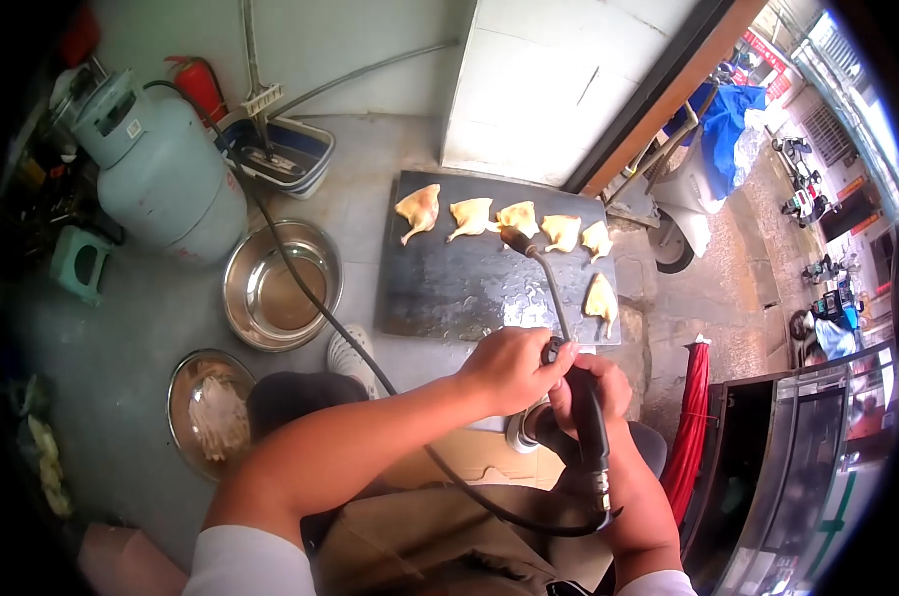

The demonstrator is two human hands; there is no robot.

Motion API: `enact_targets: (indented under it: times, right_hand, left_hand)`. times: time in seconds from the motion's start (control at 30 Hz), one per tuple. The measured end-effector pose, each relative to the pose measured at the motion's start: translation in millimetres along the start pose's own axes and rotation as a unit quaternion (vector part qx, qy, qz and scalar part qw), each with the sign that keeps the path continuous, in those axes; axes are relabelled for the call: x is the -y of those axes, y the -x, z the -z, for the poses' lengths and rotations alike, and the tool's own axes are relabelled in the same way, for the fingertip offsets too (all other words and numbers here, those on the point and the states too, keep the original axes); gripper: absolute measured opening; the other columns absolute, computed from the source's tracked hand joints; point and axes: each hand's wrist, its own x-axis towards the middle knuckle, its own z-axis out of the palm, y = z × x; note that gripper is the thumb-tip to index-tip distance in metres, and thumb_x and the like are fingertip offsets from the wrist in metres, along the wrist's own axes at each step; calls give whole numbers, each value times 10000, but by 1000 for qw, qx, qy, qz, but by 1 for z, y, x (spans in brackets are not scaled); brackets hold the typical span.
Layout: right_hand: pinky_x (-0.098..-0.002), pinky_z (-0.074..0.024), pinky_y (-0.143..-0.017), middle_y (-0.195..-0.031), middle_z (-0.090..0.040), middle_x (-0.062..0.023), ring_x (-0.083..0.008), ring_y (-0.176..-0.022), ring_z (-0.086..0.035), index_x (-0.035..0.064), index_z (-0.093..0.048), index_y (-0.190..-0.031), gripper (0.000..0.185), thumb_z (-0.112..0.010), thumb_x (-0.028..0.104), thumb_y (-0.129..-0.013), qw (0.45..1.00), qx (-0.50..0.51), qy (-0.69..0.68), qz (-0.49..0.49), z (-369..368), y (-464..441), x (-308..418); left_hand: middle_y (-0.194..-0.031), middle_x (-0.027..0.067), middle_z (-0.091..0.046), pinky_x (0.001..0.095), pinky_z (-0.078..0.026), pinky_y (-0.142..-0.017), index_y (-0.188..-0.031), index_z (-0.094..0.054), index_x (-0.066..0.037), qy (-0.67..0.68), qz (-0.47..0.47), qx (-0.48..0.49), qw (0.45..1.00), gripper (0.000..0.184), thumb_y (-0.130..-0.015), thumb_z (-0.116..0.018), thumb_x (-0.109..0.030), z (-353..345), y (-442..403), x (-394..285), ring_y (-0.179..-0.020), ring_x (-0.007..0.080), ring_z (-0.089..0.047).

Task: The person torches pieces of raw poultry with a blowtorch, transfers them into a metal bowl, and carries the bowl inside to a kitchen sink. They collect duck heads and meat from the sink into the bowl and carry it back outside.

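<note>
The person holds a blowtorch (591, 437) with both hands, at the near side of a dark slab (440, 288) which lies on the floor (132, 348). The right hand (600, 390) is wrapped around its black handle. The left hand (514, 370) is closed at the upper end of this handle, with the thumb by a small black knob (552, 349). A thin metal neck (557, 298) goes from there to the nozzle (517, 239), which is at the near side of the third poultry piece (517, 216) from the left. Whether the nozzle touches this piece, one cannot tell.

Five pale yellow pieces make a row along the far part of the slab, and a sixth piece (600, 298) lies alone near the right edge. Between them and the person, the surface looks wet and shiny.

From the lower end of the handle, a black hose (341, 327) bends and runs under the left forearm toward a grey gas cylinder (176, 184). On the left stand a metal basin (256, 278) and a smaller bowl (183, 397) with whitish contents.
</note>
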Motion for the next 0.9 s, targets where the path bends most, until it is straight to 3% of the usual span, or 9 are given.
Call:
enact_targets:
  times: [0.3, 0.67, 0.8, 0.83, 0.87, 0.9]
  right_hand:
    - [-298, -487, -489, -683, -619, -111, -218, -524, -616, -8, -554, -935, 362, -790, 182, -735, 999, -3, -31, -10, -6, -7, 7]
    - [-310, -485, -522, -727, -621, -121, -228, -574, -622, 4, -524, -979, 391, -792, 137, -728, 992, -24, -116, -51, -4, 12, 9]
    - [-298, -526, -637, -910, -626, -136, -203, -701, -628, 5, -410, -1252, 649, -791, 62, -730, 983, 9, -173, -54, 10, 12, 27]
    - [-300, -541, -670, -1043, -602, -162, -212, -819, -638, 8, -325, -1359, 756, -763, -9, -743, 970, 41, -219, -102, 13, 27, 20]
    - [-319, -542, -725, -1101, -589, -161, -222, -926, -633, 17, -303, -1393, 666, -680, 43, -845, 927, 69, -273, -249, 21, 36, 28]
    - [-335, -531, -780, -1118, -588, -150, -227, -958, -626, 20, -309, -1395, 596, -623, 114, -898, 803, 73, -432, -404, 28, 47, 26]
  left_hand:
    - [-643, 227, -567, 431, -418, -518, -731, -585, 11, -24, 4, 15, 1000, 311, -903, -587, -249, 5, 0, 3, -583, 406, -553]
    - [-598, 206, -531, 423, -391, -476, -669, -522, 5, -58, -97, -13, 994, 303, -865, -634, -197, 6, 7, -9, -526, 391, -517]
    - [-579, 174, -536, 424, -411, -468, -628, -500, -24, -147, -125, -45, 980, 333, -839, -665, -221, 10, 22, -36, -516, 371, -540]
    - [-575, 167, -537, 422, -416, -466, -620, -497, -30, -177, -131, -49, 974, 335, -831, -670, -223, 13, 28, -45, -513, 366, -545]
    - [-571, 160, -539, 421, -420, -463, -613, -494, -37, -208, -137, -54, 967, 337, -824, -676, -226, 13, 34, -52, -510, 361, -551]
    - [-567, 147, -546, 419, -430, -459, -598, -487, -48, -228, -148, -72, 960, 343, -800, -692, -234, 11, 41, -56, -503, 348, -561]
